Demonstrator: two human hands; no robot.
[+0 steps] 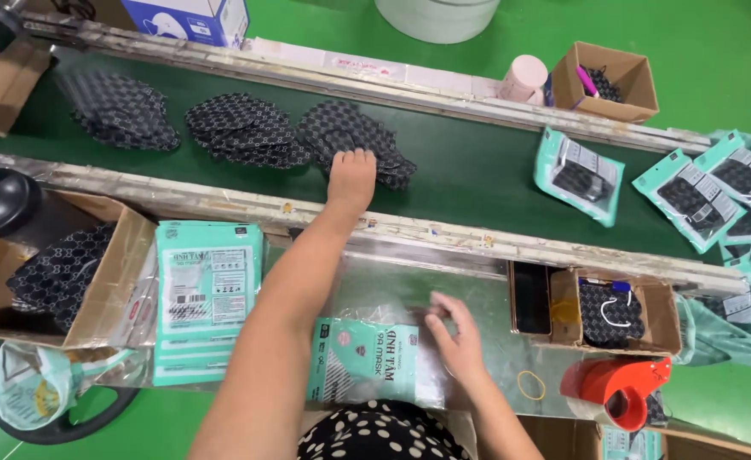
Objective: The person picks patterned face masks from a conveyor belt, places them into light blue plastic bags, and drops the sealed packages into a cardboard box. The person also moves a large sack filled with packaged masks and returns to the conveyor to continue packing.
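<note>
Head view: left hand (351, 177) presses flat, fingers together, on a patterned mask pile (354, 140) on the green belt (477, 170); right hand (454, 334), fingers loosely curled, pinches nothing above a teal mask packet (362, 358); a rubber band (530, 385) and a red tape dispenser (618, 388) lie nearby.

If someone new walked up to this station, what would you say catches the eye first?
First, the left hand reaching across the dark green conveyor belt onto a pile of black patterned masks, one of three piles in a row. Nearer, the right hand rests on a teal mask packet on the shiny worktop, with a red tape dispenser at the right.
</note>
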